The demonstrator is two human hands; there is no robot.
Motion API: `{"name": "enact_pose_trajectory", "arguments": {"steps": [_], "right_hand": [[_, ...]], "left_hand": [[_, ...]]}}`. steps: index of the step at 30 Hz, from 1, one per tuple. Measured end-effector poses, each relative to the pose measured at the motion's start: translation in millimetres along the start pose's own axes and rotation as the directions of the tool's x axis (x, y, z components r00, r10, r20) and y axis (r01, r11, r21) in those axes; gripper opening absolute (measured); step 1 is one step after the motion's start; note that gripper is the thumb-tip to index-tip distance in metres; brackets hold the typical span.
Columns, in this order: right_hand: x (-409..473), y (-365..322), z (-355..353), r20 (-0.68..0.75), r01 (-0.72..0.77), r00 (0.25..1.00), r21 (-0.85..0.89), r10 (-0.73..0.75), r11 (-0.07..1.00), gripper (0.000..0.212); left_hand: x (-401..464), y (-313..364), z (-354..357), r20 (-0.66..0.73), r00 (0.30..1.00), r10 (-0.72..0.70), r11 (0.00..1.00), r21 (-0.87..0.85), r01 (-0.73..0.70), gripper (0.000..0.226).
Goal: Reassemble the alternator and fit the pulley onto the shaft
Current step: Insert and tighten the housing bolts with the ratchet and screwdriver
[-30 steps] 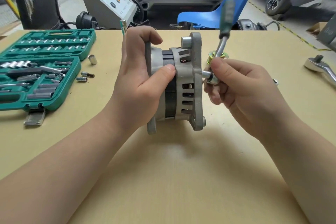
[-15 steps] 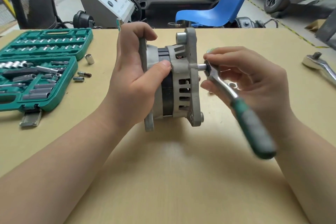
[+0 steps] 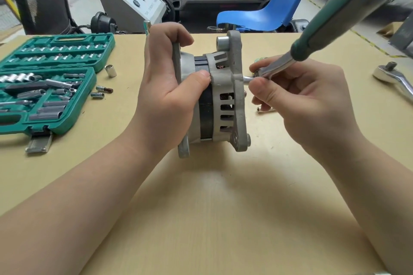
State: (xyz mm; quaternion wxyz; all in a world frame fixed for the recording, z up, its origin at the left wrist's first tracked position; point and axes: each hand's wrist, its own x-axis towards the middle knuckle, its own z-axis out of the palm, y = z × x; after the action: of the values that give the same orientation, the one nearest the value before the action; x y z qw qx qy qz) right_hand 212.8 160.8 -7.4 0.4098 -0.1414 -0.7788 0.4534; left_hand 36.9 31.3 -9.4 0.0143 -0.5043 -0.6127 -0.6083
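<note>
While the wide beige wooden table [image 3: 223, 219] carries everything, the grey cast-aluminium alternator with a dark middle band [image 3: 214, 96] stands on its edge near the table's middle, its slotted front housing turned to the person's right. At the far left lies the open green plastic socket case [image 3: 55, 82], with loose sockets just beside it. The left hand [image 3: 165, 100] is wrapped closed around the rear part of the alternator, thumb pressed on the dark band, and it holds the body steady. The right hand [image 3: 299, 105] pinches closed around the head of the green-handled steel ratchet [image 3: 312, 35], whose handle points up and away. A small chrome socket [image 3: 247, 78] sits on a fastener at the front housing. I judge that a housing bolt is being tightened, so the pulley step is not yet reached. To do it well, the socket should stay square on the bolt, the left hand should resist the turning, and the bolts should be tightened evenly.
</note>
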Motion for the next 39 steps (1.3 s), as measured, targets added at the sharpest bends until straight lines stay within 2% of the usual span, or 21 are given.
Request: {"name": "enact_pose_trajectory", "arguments": {"steps": [5,12,15,17,22,24,26,29,31,37,39], "right_hand": [[7,-6,0,0.026,-0.051,0.998,0.026,0.050,0.998,0.006],[15,-10,1,0.028,-0.180,0.984,0.140,0.178,0.974,0.022],[17,-7,5,0.061,-0.309,0.951,0.249,0.303,0.918,0.040],[16,-4,10,0.071,-0.369,0.928,0.305,0.365,0.878,0.042],[12,2,8,0.042,-0.308,0.949,0.327,0.312,0.893,0.037],[11,6,1,-0.008,-0.292,0.948,0.365,0.317,0.884,0.036],[12,13,-10,-0.085,-0.292,0.932,0.401,0.352,0.868,0.028],[17,25,-24,-0.201,-0.345,0.882,0.338,0.426,0.875,0.015],[20,33,-25,-0.237,-0.411,0.852,0.251,0.467,0.876,0.022],[17,45,-7,-0.101,-0.546,0.824,0.121,0.558,0.829,0.019],[16,50,-4,-0.108,-0.553,0.826,0.035,0.553,0.832,0.021]], "left_hand": [[1,0,1,-0.009,1.000,-0.010,1.000,-0.004,0.010,0.041],[1,0,0,0.001,1.000,-0.017,1.000,-0.016,0.017,0.040],[-1,-2,0,0.006,1.000,0.009,1.000,-0.015,-0.009,0.041],[-2,-3,0,0.005,0.999,0.045,0.999,0.002,-0.045,0.042],[-4,-9,1,0.009,1.000,0.027,0.997,-0.079,-0.026,0.029],[-5,-11,-1,0.012,1.000,0.001,0.991,-0.132,0.001,0.025],[-6,-11,-3,0.014,0.999,-0.033,0.984,-0.176,0.035,0.031],[-7,-12,-6,0.015,0.996,-0.085,0.973,-0.213,0.086,0.037],[-7,-14,-9,0.020,0.995,-0.093,0.970,-0.224,0.095,0.038],[-7,-20,-15,0.041,0.992,-0.120,0.973,-0.193,0.125,0.031],[-8,-21,-15,0.075,0.987,-0.143,0.967,-0.202,0.155,0.030]]}}
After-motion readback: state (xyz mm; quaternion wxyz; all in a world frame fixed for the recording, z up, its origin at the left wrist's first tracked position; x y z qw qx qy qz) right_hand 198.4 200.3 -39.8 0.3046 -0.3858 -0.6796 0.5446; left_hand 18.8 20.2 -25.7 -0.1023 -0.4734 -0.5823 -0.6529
